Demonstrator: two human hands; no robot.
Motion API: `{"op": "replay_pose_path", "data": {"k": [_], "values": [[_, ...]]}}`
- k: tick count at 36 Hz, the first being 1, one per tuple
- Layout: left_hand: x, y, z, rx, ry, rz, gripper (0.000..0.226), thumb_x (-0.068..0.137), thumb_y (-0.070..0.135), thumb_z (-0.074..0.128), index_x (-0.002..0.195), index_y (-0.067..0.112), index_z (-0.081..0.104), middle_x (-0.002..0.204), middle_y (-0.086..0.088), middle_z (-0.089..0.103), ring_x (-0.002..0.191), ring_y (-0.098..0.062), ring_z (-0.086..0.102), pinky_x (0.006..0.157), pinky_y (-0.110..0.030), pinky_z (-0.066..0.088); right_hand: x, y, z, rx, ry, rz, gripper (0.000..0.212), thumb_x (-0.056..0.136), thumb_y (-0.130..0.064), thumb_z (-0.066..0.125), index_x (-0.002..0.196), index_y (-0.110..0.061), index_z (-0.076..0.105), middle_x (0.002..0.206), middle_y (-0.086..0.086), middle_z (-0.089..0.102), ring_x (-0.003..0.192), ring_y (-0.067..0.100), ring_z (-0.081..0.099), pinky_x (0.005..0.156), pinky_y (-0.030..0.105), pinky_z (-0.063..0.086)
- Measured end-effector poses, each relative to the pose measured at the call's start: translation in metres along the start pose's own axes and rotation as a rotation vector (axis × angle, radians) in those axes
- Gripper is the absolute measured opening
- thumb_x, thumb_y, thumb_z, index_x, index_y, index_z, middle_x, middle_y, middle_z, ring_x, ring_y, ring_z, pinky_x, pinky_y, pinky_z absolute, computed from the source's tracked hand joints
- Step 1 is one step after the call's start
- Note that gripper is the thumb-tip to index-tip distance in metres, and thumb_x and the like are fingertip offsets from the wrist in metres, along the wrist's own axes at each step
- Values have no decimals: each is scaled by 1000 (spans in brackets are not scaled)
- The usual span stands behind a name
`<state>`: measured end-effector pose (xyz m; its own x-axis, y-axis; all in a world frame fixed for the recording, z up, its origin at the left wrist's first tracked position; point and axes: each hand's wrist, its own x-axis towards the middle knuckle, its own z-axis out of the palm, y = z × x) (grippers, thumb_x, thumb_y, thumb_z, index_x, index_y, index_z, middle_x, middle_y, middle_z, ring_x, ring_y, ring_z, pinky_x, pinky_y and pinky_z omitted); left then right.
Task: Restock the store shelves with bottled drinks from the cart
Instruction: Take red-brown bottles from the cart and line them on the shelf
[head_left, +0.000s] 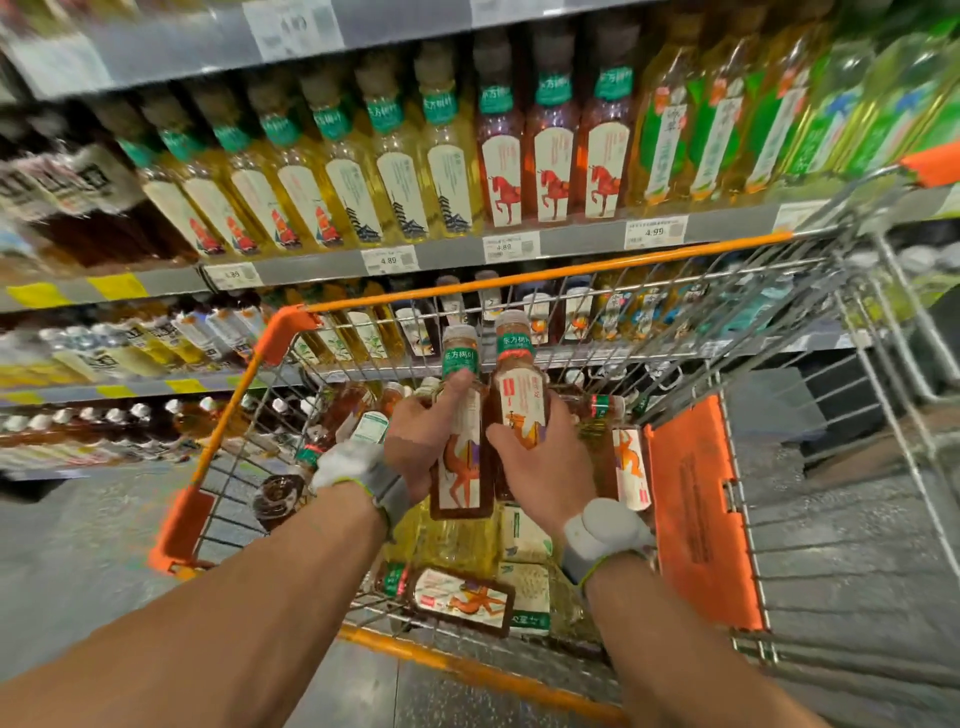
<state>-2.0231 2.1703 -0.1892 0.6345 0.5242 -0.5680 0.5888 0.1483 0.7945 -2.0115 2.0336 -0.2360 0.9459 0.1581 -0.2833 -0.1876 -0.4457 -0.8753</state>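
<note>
Head view has me mid-pick: left hand (423, 441) curls fingers round 1 camel-label tea bottle (462, 483), right hand (545, 467) round a 2nd bottle (519, 400), over the cart (519, 283); next I lift both to, perhaps, the blurred lower shelf (130, 389).

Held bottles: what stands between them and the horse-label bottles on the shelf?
Head view: the cart's far wire wall, orange-rimmed, stands between the held bottles and the horse-label bottles.
</note>
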Motion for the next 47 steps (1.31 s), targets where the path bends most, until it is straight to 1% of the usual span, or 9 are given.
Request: {"op": "replay_pose_path", "data": {"k": [6,10,14,18,21,25,32,37,47], "values": [[-20,40,-3,46,20,106,50,82,57,76,95,9,76,88,-13,78,84,-32,76,81,-50,62,-4,-26,-12,67,56,-50,92,71,-73,54,149,-34,27,104,-17,62,90,12,63,78,31,51],[-35,71,-7,-30,-74,170,41,87,52,74,102,14,76,88,-9,78,78,-26,76,68,-39,63,-2,-56,-29,81,103,-142,70,77,-67,61,134,-38,35,88,-28,60,70,-14,59,53,5,39],[-55,118,-11,-28,-93,271,35,93,50,68,103,17,76,93,-8,78,85,-24,76,74,-37,63,0,-100,-44,81,246,-187,78,68,-77,56,131,-36,33,80,-30,59,68,-10,59,56,14,37],[-80,164,-14,89,21,412,30,96,50,61,96,23,75,84,15,70,83,-1,68,59,1,42,1,-139,-57,82,389,-286,61,68,-70,64,113,-47,30,68,-42,54,66,-39,39,42,1,25],[-96,189,-18,98,74,510,44,94,56,62,113,18,76,106,8,73,100,-11,65,70,-2,39,0,-172,-64,116,436,-353,57,64,-54,73,102,-53,31,81,-60,45,64,-39,40,46,-8,27],[-114,234,-38,109,36,599,45,97,51,60,115,13,73,114,-4,73,109,-19,66,95,-31,50,-13,-219,-79,105,500,-419,63,63,-55,74,109,-43,33,65,-25,54,62,-12,52,56,-1,38],[-144,310,-69,109,-22,772,49,96,55,58,124,16,70,110,6,68,99,-10,63,60,4,36,-36,-307,-113,91,406,-443,60,72,-47,73,106,-47,23,81,-23,55,64,-21,55,50,3,38],[-164,344,-85,-39,-159,790,36,96,51,61,113,21,70,102,-4,77,95,-23,73,93,-46,58,-53,-355,-123,99,426,-493,70,75,-56,68,131,-36,31,95,-17,64,75,0,63,58,19,44],[-205,397,-94,62,-132,964,52,95,66,47,120,23,61,109,1,72,102,-21,69,95,-49,54,-90,-416,-149,61,554,-539,87,79,-69,66,144,-34,20,120,-4,63,97,17,66,83,44,57]]}}
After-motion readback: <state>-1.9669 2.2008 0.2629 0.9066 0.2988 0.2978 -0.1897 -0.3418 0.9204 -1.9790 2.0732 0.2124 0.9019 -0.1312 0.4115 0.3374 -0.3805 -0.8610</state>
